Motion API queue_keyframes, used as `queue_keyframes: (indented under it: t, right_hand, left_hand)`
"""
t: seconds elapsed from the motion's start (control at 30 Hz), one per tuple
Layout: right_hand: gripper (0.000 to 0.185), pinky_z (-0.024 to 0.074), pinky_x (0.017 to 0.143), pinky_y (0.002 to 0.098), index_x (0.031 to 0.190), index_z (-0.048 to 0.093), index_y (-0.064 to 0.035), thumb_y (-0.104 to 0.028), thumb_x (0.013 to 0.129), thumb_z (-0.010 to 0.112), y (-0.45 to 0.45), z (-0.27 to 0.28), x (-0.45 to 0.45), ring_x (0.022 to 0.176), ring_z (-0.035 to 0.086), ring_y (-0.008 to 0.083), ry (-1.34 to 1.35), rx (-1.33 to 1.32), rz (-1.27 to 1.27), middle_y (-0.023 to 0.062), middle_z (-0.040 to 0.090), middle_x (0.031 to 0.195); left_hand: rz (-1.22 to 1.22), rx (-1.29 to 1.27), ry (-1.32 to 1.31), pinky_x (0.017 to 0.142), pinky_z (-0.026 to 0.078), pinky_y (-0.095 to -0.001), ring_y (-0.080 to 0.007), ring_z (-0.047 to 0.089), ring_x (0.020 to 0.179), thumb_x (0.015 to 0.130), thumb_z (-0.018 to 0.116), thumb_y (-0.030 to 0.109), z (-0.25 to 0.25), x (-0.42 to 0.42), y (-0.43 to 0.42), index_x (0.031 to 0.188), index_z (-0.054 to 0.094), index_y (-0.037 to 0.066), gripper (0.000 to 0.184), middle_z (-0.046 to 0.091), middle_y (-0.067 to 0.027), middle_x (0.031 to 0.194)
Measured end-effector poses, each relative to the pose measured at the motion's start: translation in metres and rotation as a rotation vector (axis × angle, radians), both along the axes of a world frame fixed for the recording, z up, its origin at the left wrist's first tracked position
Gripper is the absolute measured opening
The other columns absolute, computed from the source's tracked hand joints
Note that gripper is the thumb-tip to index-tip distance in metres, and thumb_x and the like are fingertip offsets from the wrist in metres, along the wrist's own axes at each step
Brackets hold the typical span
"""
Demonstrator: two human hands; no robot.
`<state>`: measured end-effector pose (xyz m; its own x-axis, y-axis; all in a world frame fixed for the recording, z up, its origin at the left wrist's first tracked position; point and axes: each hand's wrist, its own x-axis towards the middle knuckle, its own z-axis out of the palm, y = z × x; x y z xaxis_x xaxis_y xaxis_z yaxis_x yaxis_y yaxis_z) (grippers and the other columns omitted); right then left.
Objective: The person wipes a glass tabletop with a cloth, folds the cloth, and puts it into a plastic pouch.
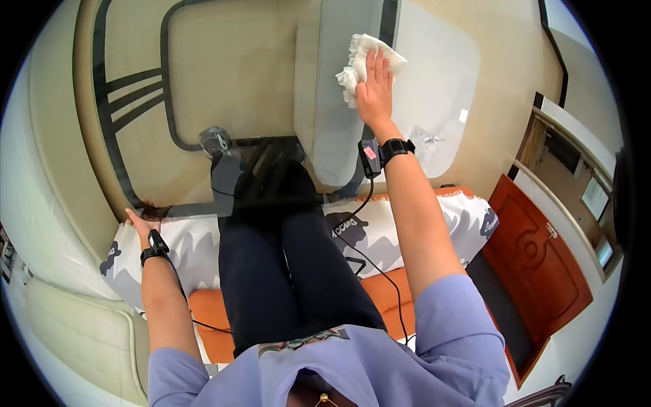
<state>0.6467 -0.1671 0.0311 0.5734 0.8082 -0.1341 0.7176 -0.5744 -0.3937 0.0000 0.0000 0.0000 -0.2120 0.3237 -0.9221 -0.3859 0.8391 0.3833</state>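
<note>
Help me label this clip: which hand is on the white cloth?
The right hand, laid over the white cloth on the tabletop; the left hand is apart from the cloth, by the tabletop's near edge.

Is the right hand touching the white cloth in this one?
Touching. The head view shows the right hand laid over the white cloth, its fingers extended across the fabric with no gap between them and it.

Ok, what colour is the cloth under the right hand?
The cloth under the right hand is off-white with ruffled edges, as the head view shows.
</note>
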Motion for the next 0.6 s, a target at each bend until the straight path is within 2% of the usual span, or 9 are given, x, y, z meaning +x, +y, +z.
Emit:
queue_keyframes:
  t: [0.1,0.23,0.3,0.4,0.43,0.47,0.5,0.57,0.6]
  right_hand:
    - [0.070,0.0126,0.113,0.0499,0.147,0.023,-0.0124,-0.012,0.080,0.042,-0.032,0.009,0.002,0.140,0.014,0.0357,-0.001,0.058,0.033,0.0128,0.014,0.153]
    - [0.063,0.0157,0.114,0.0422,0.142,0.035,-0.0096,-0.005,0.079,0.041,-0.115,0.048,-0.060,0.139,0.020,0.0336,0.400,0.094,0.147,0.0137,0.025,0.150]
    - [0.056,0.0171,0.113,0.0381,0.139,0.040,-0.0070,-0.008,0.083,0.037,-0.149,0.062,-0.086,0.137,0.026,0.0331,0.693,0.072,0.054,0.0135,0.038,0.144]
    - [0.047,0.0312,0.107,0.0368,0.129,0.050,-0.0043,-0.013,0.085,0.035,-0.197,0.066,-0.097,0.125,0.045,0.0323,1.120,0.089,-0.181,0.0144,0.054,0.128]
    - [0.043,0.0376,0.100,0.0372,0.124,0.052,-0.0044,-0.017,0.087,0.036,-0.213,0.066,-0.101,0.114,0.052,0.0311,1.605,0.250,-0.560,0.0137,0.059,0.120]
    - [0.040,0.0440,0.094,0.0375,0.119,0.055,-0.0045,-0.021,0.088,0.037,-0.226,0.062,-0.107,0.103,0.059,0.0300,2.075,0.436,-0.952,0.0130,0.063,0.111]
    - [0.040,0.0440,0.094,0.0375,0.119,0.055,-0.0045,-0.021,0.088,0.037,-0.229,0.082,-0.108,0.103,0.059,0.0300,2.072,0.468,-0.965,0.0130,0.063,0.111]
    - [0.038,0.0493,0.084,0.0374,0.116,0.054,-0.0064,-0.029,0.089,0.042,-0.222,0.128,-0.106,0.087,0.063,0.0273,2.405,1.128,-0.599,0.0116,0.063,0.100]
    - [0.040,0.0484,0.086,0.0392,0.119,0.052,-0.0073,-0.034,0.090,0.042,-0.227,0.137,-0.112,0.090,0.061,0.0272,2.412,1.151,-0.726,0.0112,0.062,0.102]
  left_hand:
    - [0.016,0.159,0.038,0.113,0.015,-0.0461,-0.0293,0.023,0.137,0.090,0.028,0.063,-0.005,0.040,-0.021,0.142,0.025,0.001,0.081,0.031,-0.0115,0.147]
    - [0.124,-0.065,0.175,0.111,0.012,-0.0478,-0.0297,0.025,0.136,0.090,0.029,0.059,0.043,0.054,-0.065,0.140,0.029,0.000,0.077,0.026,-0.0122,0.150]
    - [0.035,-0.135,0.309,0.107,0.020,-0.0509,-0.0293,0.032,0.130,0.088,0.034,0.057,0.064,0.088,-0.075,0.135,0.034,0.000,0.074,0.035,-0.0122,0.144]
    - [-0.321,0.090,0.335,0.097,0.036,-0.0444,-0.0272,0.045,0.112,0.084,0.048,0.042,0.044,0.090,-0.085,0.127,0.044,0.001,0.060,0.048,-0.0120,0.127]
    - [-0.680,0.027,0.638,0.097,0.037,-0.0372,-0.0272,0.050,0.110,0.086,0.051,0.032,0.052,0.105,-0.077,0.126,0.047,0.001,0.050,0.051,-0.0135,0.122]
    - [-0.752,0.272,0.740,0.091,0.040,-0.0356,-0.0237,0.051,0.104,0.086,0.050,0.024,0.055,0.126,-0.080,0.121,0.049,0.000,0.042,0.053,-0.0125,0.115]
    - [-0.820,0.515,0.827,0.086,0.043,-0.0340,-0.0203,0.052,0.099,0.086,0.050,0.016,0.075,0.171,-0.094,0.116,0.051,0.000,0.034,0.055,-0.0114,0.108]
    - [-1.082,0.656,0.349,0.093,0.040,-0.0329,-0.0201,0.052,0.105,0.087,0.049,0.013,0.132,0.254,-0.103,0.124,0.048,0.001,0.038,0.055,-0.0117,0.115]
    - [-1.194,0.633,0.123,0.095,0.039,-0.0333,-0.0203,0.051,0.109,0.087,0.050,0.013,0.165,0.296,-0.112,0.127,0.047,0.003,0.041,0.054,-0.0118,0.118]
